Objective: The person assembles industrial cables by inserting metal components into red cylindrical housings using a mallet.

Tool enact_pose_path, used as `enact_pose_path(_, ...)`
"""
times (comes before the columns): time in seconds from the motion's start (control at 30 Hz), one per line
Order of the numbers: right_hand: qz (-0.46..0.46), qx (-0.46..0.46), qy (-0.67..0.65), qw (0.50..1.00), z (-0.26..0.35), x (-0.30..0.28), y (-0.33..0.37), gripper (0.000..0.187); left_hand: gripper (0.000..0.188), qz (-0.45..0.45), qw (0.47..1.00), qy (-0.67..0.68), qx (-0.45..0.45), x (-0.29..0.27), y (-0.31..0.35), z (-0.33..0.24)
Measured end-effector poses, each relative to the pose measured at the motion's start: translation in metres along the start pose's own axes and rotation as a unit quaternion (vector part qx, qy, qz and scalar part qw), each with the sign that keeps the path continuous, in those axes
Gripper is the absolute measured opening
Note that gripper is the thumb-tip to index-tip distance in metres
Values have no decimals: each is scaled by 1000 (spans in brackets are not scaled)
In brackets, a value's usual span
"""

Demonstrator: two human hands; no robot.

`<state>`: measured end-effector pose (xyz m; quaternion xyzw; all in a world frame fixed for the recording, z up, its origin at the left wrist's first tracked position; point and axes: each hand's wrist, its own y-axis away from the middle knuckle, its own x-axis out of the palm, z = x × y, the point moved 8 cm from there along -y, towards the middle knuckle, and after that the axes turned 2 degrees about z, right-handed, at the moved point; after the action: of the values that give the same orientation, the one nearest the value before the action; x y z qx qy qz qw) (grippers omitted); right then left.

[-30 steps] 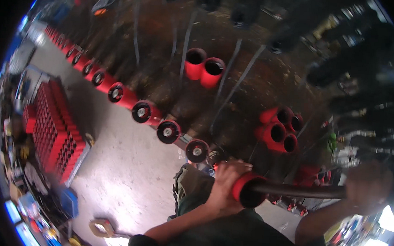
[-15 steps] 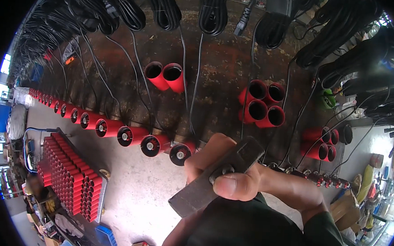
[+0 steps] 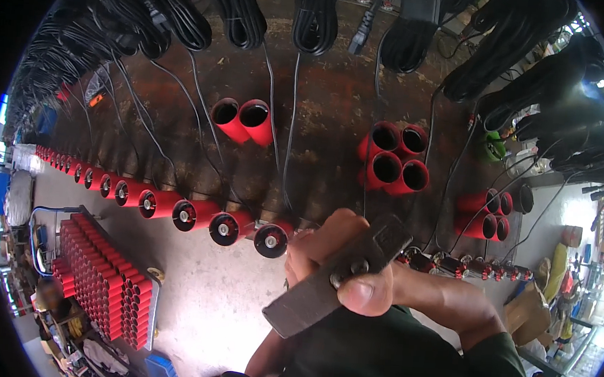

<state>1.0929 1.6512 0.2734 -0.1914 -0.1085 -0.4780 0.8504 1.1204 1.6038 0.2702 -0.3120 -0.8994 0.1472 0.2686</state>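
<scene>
In my right hand [image 3: 370, 295] is a hammer, held close up under its dark grey block-shaped head [image 3: 308, 301]. The thumb presses against the side of the head, near the metal fixing in its eye; the handle is hidden below. Behind the hammer, at the table's front edge, my left hand [image 3: 300, 253] shows only in part. Its fingers are bent round something that the hammer covers. Just left of those fingers lies the last red tube [image 3: 272, 239] of a long row, its open end with a black and metal inside facing me.
Two red tubes [image 3: 255, 114] and a cluster of several more [image 3: 387, 168] stand on the worn dark table [image 3: 328, 120]. Coiled black cables [image 3: 315, 21] hang along the far side, their thin leads crossing the tabletop. A trolley stacked with red tubes [image 3: 103, 280] is at lower left.
The view has shifted slightly, so the table and tubes sit a little further left. The hammer head has tilted slightly in my right hand and moved a little right. My left hand stays behind it.
</scene>
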Motion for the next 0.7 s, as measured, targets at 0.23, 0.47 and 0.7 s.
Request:
enact_pose_path(0.23, -17, -31, 19, 999, -2, 2, -1, 63, 59, 23, 997, -66, 36, 4, 0, -13)
enact_pose_path(0.47, 8, -1, 88, 996, -4, 1, 2, 67, 42, 19, 997, 42, -60, -12, 2, 15)
enact_pose_path(0.7, -56, -37, 13, 998, 19, -3, 28, 73, 56, 512, 808, -106, -273, -147, 76, 189)
